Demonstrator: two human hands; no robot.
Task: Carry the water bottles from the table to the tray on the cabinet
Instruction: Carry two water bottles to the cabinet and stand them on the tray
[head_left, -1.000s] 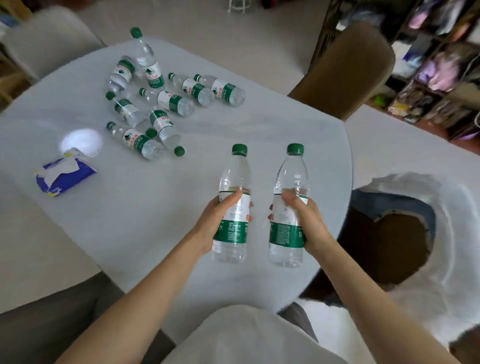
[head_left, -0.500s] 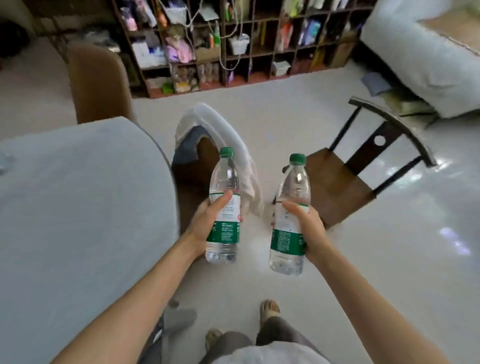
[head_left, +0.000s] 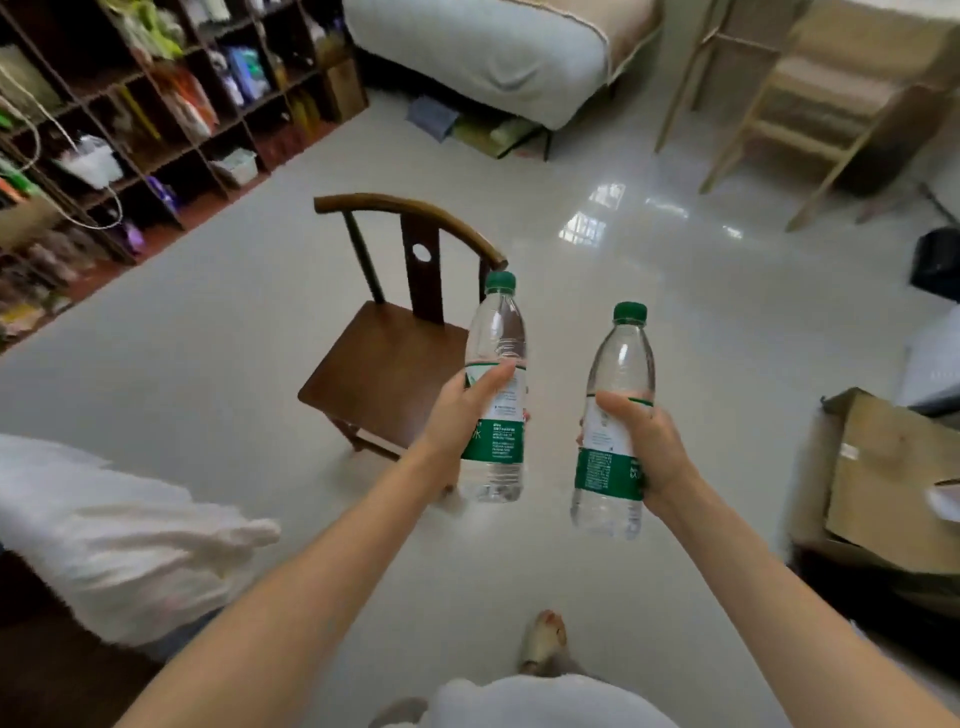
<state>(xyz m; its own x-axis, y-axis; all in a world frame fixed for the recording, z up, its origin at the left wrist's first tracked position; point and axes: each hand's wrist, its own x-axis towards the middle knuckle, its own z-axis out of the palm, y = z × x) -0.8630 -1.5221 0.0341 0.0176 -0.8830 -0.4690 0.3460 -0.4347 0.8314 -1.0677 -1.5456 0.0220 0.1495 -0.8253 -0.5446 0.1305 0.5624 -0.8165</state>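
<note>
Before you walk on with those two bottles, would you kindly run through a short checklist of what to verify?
1. Left hand grips left bottle round the label: ok.
2. Right hand grips right bottle round the label: ok.
3. Both green caps on: ok.
4. Bottles apart, not knocking: ok.
5. Path ahead: not ok, a wooden chair stands just in front of the left bottle; go round it.
6. Tray and cabinet in sight: cannot tell, neither shows in this view.
</note>
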